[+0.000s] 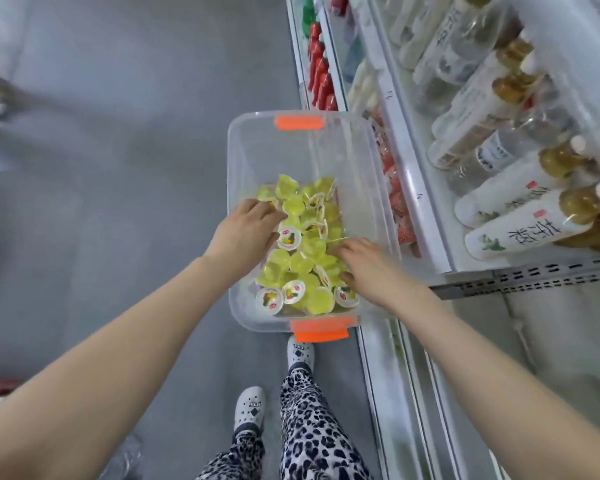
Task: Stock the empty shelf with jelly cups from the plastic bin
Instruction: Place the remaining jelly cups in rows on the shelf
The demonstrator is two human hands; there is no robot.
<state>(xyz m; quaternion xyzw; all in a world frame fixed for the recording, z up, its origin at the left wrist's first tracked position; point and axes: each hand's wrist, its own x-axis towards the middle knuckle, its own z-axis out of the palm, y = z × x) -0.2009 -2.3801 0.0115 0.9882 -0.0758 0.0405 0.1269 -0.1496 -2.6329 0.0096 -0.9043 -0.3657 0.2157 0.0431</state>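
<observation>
Jelly cups (302,244), yellow-green and see-through, lie in a loose heap inside the plastic bin (257,140). They fill the half of the bin nearer to the person; the far half shows only the bare bottom. Some cups lie with their white printed lids upward, others on their side.

The left hand (246,230) reaches in over the left wall of the bin, and its fingers are bent down onto the heap, with the thumb beside one lidded cup. The right hand (368,268) comes in from the right wall, its fingers also curled into the cups. For both hands the fingertips are hidden among the cups, so I cannot tell if they really grip anything.

The bin stands on the grey floor (118,168) and has an orange handle (321,329) at its near end and another one at its far end. Just behind the near handle is a foot in a white clog (300,351). To the right of the bin rises a white shelf unit (426,216) that carries pale bottles (520,216). Beyond the far right corner of the bin stand red bottles (321,77).
</observation>
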